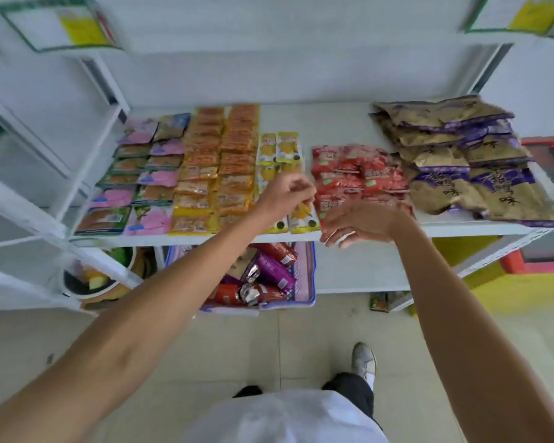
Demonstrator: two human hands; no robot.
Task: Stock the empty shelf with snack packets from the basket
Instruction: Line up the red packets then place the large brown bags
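The white shelf (339, 123) carries rows of snack packets. Below its front edge, the basket (304, 276) holds red and purple packets (270, 270). Above the shelf's yellow packets (302, 219), the left hand (285, 193) pinches its grip narrow; whether it holds anything is unclear. The right hand (362, 225) hangs at the shelf's front edge, fingers loosely spread, holding nothing visible.

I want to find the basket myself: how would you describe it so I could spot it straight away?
Start at the white shelf covered in rows of snack packets, then look directly beneath its front edge. The basket sits on the lower level there, below the left hand. It is the only lilac plastic tray, holding loose red and purple packets jumbled rather than laid in rows.
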